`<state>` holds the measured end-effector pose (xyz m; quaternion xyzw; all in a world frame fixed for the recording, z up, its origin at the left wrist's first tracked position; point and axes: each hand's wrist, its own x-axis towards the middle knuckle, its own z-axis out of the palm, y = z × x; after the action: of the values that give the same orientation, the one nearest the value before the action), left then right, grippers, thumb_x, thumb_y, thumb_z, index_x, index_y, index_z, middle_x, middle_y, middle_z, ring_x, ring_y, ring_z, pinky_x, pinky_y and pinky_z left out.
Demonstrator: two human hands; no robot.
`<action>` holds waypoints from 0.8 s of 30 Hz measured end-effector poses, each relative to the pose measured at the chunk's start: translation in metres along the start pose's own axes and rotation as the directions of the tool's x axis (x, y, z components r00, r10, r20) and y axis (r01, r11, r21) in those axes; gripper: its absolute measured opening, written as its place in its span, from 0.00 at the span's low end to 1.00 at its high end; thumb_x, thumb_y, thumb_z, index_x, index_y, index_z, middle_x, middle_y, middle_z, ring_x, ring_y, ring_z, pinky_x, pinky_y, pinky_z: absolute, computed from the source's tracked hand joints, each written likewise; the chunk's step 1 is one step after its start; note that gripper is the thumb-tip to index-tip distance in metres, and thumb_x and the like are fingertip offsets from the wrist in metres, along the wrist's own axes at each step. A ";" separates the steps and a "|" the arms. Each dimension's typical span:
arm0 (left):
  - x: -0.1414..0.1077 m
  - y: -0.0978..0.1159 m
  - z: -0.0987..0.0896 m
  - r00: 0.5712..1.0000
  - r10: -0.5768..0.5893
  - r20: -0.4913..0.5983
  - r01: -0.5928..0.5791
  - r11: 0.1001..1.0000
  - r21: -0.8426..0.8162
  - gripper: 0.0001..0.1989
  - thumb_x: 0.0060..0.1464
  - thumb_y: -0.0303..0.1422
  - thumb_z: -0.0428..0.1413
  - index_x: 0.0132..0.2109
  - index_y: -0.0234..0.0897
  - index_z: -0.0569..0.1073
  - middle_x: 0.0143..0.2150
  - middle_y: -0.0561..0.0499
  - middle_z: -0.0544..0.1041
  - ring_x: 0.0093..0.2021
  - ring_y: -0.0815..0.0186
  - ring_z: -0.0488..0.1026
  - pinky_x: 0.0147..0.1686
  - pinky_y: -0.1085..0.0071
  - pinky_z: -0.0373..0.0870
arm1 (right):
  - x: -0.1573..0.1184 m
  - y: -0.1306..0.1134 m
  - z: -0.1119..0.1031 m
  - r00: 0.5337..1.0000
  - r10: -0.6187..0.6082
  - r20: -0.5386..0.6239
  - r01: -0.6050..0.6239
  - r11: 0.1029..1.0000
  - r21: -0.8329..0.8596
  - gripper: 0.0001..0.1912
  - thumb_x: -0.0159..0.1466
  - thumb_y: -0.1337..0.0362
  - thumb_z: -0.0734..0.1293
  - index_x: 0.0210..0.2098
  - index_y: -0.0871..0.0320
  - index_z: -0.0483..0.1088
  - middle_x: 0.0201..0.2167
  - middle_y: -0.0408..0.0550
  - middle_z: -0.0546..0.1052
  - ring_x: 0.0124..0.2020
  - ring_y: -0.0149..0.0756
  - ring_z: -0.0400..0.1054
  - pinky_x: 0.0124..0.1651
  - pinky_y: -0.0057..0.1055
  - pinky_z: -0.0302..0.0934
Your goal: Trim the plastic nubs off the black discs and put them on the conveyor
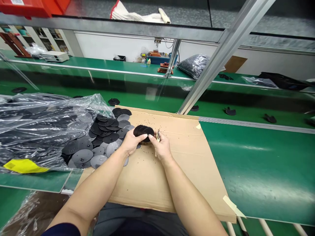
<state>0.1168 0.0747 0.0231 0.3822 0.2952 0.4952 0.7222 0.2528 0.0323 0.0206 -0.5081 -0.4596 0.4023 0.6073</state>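
Observation:
Above the cardboard sheet [192, 164], my left hand [131, 141] grips a fanned stack of black discs [144, 131]. My right hand [161, 146] touches the stack's right edge with its thumb and also holds a small cutter tool [157, 136] with pale handles, partly hidden by the fingers. Small dark bits are scattered on the cardboard around the hands. To the left lies a heap of black and grey discs [98, 147], spilling from a clear plastic bag [44, 127].
A yellow label [26, 166] lies on the bag. Behind the cardboard, a slanted metal post [209, 72] rises by the green conveyor [152, 95], which carries several black parts. A white glove [133, 14] is on the shelf above.

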 end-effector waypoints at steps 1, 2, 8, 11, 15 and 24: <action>-0.001 0.000 0.001 1.000 -0.009 0.007 0.009 1.000 -0.007 0.23 0.36 0.31 0.69 0.43 0.32 0.75 0.42 0.44 0.79 0.44 0.60 0.76 0.53 0.56 0.67 | 0.000 -0.001 0.001 1.000 0.013 0.005 -0.013 1.000 0.025 0.15 0.55 0.55 0.71 0.38 0.58 0.74 0.33 0.46 0.77 0.34 0.36 0.70 0.42 0.34 0.66; -0.001 0.001 0.001 1.000 -0.015 0.010 0.015 1.000 -0.013 0.23 0.36 0.31 0.69 0.43 0.32 0.75 0.42 0.44 0.79 0.44 0.60 0.76 0.53 0.56 0.67 | 0.000 -0.001 0.001 1.000 0.026 0.009 -0.026 0.999 0.039 0.15 0.55 0.55 0.71 0.37 0.58 0.74 0.32 0.45 0.77 0.33 0.36 0.70 0.42 0.34 0.66; -0.004 0.002 0.003 0.999 -0.024 0.028 0.024 1.000 -0.011 0.20 0.38 0.30 0.68 0.41 0.32 0.76 0.42 0.46 0.79 0.44 0.61 0.75 0.54 0.58 0.66 | 0.000 -0.004 0.000 0.997 0.064 0.051 -0.067 0.996 0.052 0.17 0.53 0.53 0.72 0.37 0.58 0.74 0.32 0.44 0.77 0.34 0.35 0.70 0.42 0.33 0.65; -0.004 0.003 0.003 0.998 -0.021 0.063 0.021 1.000 0.001 0.18 0.39 0.30 0.68 0.40 0.32 0.76 0.41 0.46 0.79 0.43 0.62 0.75 0.54 0.60 0.66 | -0.001 -0.003 0.000 0.997 0.070 0.034 -0.070 0.998 -0.001 0.17 0.53 0.52 0.73 0.35 0.58 0.73 0.30 0.43 0.76 0.32 0.34 0.68 0.40 0.31 0.64; -0.005 0.003 0.003 0.995 -0.032 0.095 0.033 0.999 -0.005 0.17 0.39 0.30 0.68 0.39 0.32 0.76 0.40 0.46 0.79 0.43 0.61 0.75 0.54 0.59 0.66 | -0.003 -0.002 0.001 0.996 0.085 -0.008 -0.085 0.996 -0.009 0.17 0.51 0.51 0.73 0.31 0.58 0.72 0.26 0.42 0.73 0.28 0.31 0.65 0.35 0.29 0.62; -0.007 0.003 0.004 0.985 -0.046 0.166 0.047 0.999 -0.004 0.15 0.42 0.29 0.67 0.39 0.31 0.76 0.41 0.44 0.79 0.44 0.61 0.75 0.50 0.63 0.67 | -0.004 0.002 -0.001 0.997 -0.017 -0.077 0.012 0.998 -0.062 0.17 0.51 0.52 0.74 0.25 0.59 0.69 0.19 0.38 0.67 0.22 0.27 0.58 0.28 0.26 0.57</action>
<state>0.1164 0.0677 0.0283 0.4120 0.2410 0.4460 0.7571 0.2525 0.0291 0.0184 -0.5382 -0.4515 0.3638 0.6116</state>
